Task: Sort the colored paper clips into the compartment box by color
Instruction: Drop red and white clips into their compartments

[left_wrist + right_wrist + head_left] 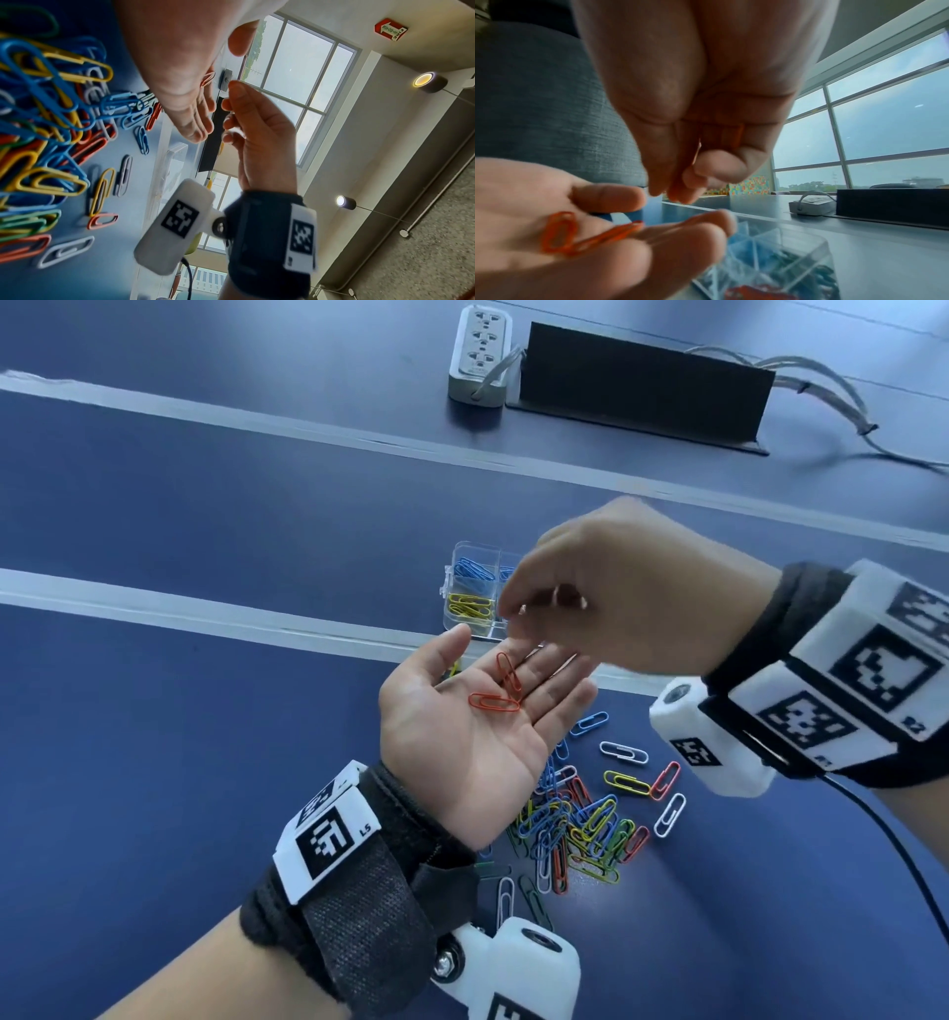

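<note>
My left hand (534, 667) lies palm up and open over the blue table, with two red paper clips (500, 690) resting on it. Just above its fingers hovers my right hand (539, 608), fingers curled and bunched. In the right wrist view a red clip (739, 136) shows tucked under those curled fingers. The clear compartment box (447, 613) stands behind the hands, with blue clips (470, 570) and yellow clips (470, 606) in separate cells. My right hand hides the rest of the box. A mixed pile of loose clips (575, 824) lies on the table below my left wrist.
A white power strip (480, 351) and a black panel (642, 387) with grey cables (832, 387) sit at the far edge. White tape lines (205, 618) cross the table. A black cable (898, 855) trails from my right wrist.
</note>
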`<state>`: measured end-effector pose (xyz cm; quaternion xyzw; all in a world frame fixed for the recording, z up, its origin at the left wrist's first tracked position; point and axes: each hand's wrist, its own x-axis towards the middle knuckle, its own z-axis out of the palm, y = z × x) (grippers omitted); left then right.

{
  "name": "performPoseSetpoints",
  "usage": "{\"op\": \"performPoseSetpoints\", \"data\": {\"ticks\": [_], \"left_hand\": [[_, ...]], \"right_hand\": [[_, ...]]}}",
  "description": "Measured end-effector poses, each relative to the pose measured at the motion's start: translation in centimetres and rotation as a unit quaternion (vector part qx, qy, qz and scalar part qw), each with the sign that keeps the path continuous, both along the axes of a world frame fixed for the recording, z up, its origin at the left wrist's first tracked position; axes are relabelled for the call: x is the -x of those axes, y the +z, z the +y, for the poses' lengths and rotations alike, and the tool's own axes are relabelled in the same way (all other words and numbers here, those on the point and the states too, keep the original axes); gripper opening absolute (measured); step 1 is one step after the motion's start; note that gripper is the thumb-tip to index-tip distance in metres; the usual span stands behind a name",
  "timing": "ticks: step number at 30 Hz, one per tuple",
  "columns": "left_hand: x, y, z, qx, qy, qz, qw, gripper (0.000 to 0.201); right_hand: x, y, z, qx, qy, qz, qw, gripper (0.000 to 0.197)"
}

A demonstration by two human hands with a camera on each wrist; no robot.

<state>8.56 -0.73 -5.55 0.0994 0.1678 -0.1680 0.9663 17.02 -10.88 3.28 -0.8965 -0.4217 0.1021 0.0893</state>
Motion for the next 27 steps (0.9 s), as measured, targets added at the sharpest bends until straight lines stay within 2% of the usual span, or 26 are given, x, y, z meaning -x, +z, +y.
{"op": "performPoseSetpoints", "data": {"ticks": [4,10,14,17,20,22,24,25,27], "left_hand": [[0.2,0.2,-0.2,0.043,0.025,-0.013,0.999,0.041],[0.0,0.0,0.1,-0.01,0.008,0.003,1.0,0.055],[-0.1,0.0,0.2,-0.01,0.032,-0.006,0.999,0.058],[0.2,-0.3,0.4,0.034,-0.004,-0.026,0.999,0.063],[0.0,-0.4,0.6,-0.001,0.006,0.027,1.0,0.064],[0.1,-0.9,0.6,0.071,-0.015,-0.058,0.996,0.07],[0.4,-0.5,0.4,-0.01,0.012,-0.019,1.0,0.072],[0.0,-0.5,0.4,0.003,-0.012,-0.022,1.0,0.069],[0.1,-0.4,0.1,-0.001,-0.005,-0.016,1.0,0.059]], "right_hand": [[1.3,-0.9,0.1,0.071,0.026,0.04,0.996,0.02],[1.2,-0.3,-0.5,-0.037,0.013,0.077,0.996,0.011],[1.5,0.1,-0.4,-0.027,0.037,0.117,0.992,0.02],[2.7,-0.8,0.2,0.025,0.056,0.086,0.994,0.02],[3.5,-1.2,0.5,0.013,0.027,0.052,0.998,0.014],[3.6,-1.3,0.4,0.007,0.021,0.05,0.999,0.01],[3.7,-1.2,0.2,0.001,0.023,0.053,0.998,0.007],[3.7,-1.0,0.1,-0.012,0.015,0.059,0.998,0.006],[2.8,-0.4,-0.3,-0.068,-0.032,0.063,0.995,0.01]]}}
